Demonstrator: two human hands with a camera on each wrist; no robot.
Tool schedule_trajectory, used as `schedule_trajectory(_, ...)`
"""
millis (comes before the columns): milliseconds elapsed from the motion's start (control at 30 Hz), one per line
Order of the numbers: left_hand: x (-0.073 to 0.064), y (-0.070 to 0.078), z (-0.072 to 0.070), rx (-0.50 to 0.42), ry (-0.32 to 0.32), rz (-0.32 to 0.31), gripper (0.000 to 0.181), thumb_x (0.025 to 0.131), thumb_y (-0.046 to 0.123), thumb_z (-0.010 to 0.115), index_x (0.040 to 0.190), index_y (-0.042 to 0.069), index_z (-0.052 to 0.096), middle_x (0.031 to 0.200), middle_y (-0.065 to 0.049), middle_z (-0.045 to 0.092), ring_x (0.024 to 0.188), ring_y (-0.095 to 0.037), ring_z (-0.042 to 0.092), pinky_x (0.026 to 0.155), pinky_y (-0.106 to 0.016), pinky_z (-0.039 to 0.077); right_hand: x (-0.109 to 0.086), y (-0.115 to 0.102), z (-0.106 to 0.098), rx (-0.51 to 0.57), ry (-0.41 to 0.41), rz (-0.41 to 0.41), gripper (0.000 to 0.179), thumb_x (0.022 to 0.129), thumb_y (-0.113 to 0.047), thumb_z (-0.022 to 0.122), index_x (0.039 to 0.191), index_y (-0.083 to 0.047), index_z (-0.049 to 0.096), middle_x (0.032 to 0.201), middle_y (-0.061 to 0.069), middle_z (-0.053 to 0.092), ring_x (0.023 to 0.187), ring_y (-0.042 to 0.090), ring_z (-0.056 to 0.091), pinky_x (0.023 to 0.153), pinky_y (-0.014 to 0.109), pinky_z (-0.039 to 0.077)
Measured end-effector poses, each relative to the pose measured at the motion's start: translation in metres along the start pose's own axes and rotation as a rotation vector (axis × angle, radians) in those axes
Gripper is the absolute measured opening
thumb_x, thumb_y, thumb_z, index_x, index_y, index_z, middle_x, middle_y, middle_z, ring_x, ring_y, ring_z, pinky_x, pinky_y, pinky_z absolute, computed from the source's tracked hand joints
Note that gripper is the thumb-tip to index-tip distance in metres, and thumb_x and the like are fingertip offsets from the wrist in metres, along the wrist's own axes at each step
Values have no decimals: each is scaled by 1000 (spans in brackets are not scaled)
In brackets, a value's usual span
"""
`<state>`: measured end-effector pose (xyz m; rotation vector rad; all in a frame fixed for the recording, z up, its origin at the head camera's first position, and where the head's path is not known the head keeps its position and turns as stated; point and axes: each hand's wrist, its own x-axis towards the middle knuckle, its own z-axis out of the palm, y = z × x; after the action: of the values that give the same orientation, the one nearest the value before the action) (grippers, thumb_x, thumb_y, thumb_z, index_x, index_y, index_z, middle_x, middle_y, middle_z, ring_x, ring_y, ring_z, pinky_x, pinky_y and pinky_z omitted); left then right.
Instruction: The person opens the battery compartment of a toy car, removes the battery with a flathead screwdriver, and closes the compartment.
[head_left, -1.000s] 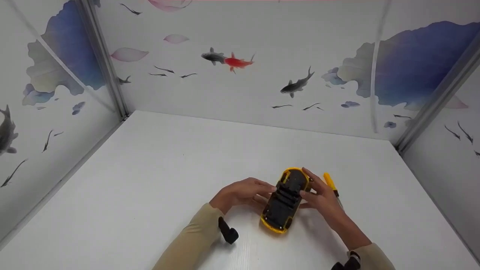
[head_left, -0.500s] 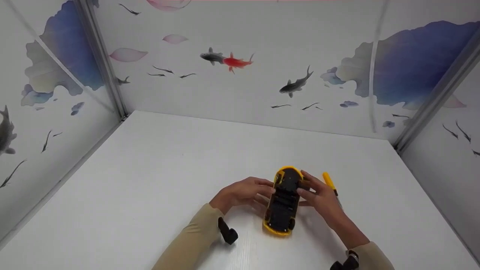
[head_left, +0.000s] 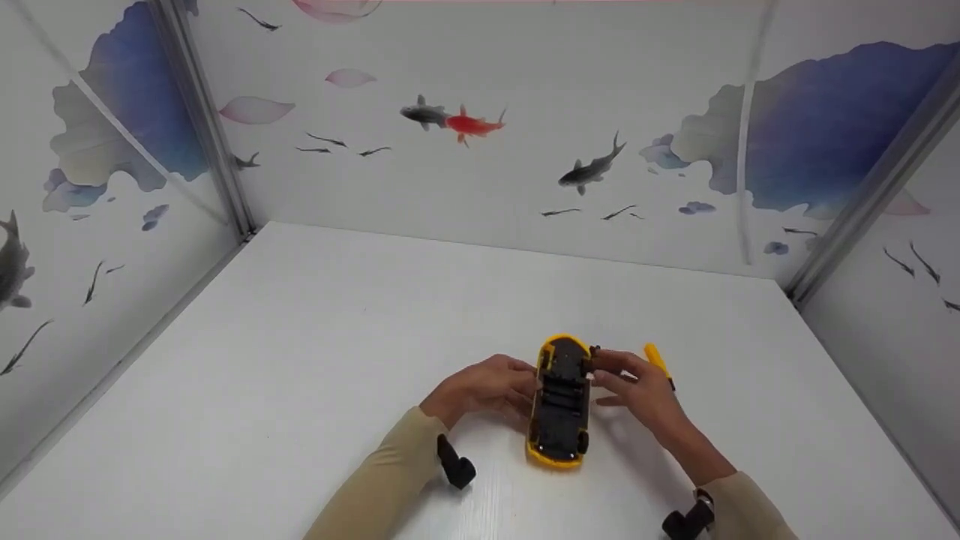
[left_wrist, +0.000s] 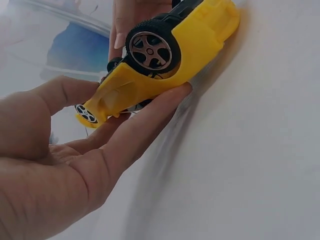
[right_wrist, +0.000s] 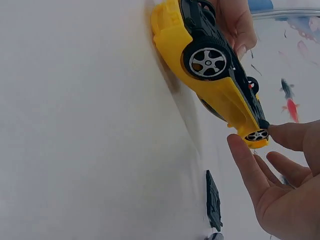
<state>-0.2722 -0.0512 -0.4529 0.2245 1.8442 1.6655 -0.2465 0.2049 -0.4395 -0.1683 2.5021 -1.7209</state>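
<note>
A yellow toy car [head_left: 560, 409] is held upside down, its black underside up, just above or on the white table; I cannot tell which. My left hand [head_left: 495, 382] holds its left side, thumb on the far end and fingers beneath the body, as the left wrist view [left_wrist: 65, 160] shows. On the other side, my right hand [head_left: 637, 390] has its thumb and index finger at the wheel [right_wrist: 257, 135] near the car's far end. Its other fingers stand apart from the body. A screwdriver with a yellow handle [head_left: 656, 360] lies right of that hand, its shaft hidden.
White panels with painted fish [head_left: 476, 124] and blue leaves enclose the white table [head_left: 360, 322] at the back and both sides. Black cameras [head_left: 456, 463] are strapped to both wrists. A dark flat part [right_wrist: 213, 202] shows low in the right wrist view; its kind is unclear.
The car has turned from a slant to nearly straight and shifted slightly left. My right fingers have drawn back from its underside to the edge. The left hand has barely moved.
</note>
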Motion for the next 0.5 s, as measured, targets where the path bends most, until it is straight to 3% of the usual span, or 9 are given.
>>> schedule_trajectory(133, -1, -1, -2, -71, -37, -5, 33, 94, 12, 58, 125, 2, 66, 112, -18, 74, 91, -26, 74, 78, -39, 63, 3, 0, -5, -47, 1, -38, 43, 97, -15, 66, 136, 0, 57, 129, 22, 61, 110, 24, 69, 82, 30, 62)
schedule_trajectory(267, -1, -1, -2, -113, -54, -28, 34, 95, 10, 59, 127, 1, 64, 114, -20, 73, 100, -31, 73, 82, -44, 62, 7, -1, -9, -198, 19, -71, 39, 96, -12, 68, 131, 1, 61, 125, 21, 64, 113, 31, 67, 81, 30, 62)
schedule_trajectory(400, -1, -1, -2, -130, -56, -54, 37, 95, 9, 59, 131, 1, 61, 114, -19, 73, 100, -31, 73, 84, -46, 62, 12, -2, -12, -375, 47, -100, 36, 94, -12, 69, 128, -1, 64, 123, 19, 67, 115, 36, 65, 91, 41, 60)
schedule_trajectory(500, 0, -1, -2, -132, -54, -63, 39, 95, 8, 59, 134, 1, 59, 114, -20, 73, 98, -30, 73, 84, -46, 62, 16, -2, -14, -449, 43, -120, 36, 94, -12, 69, 128, -1, 64, 124, 20, 67, 116, 37, 64, 96, 48, 56)
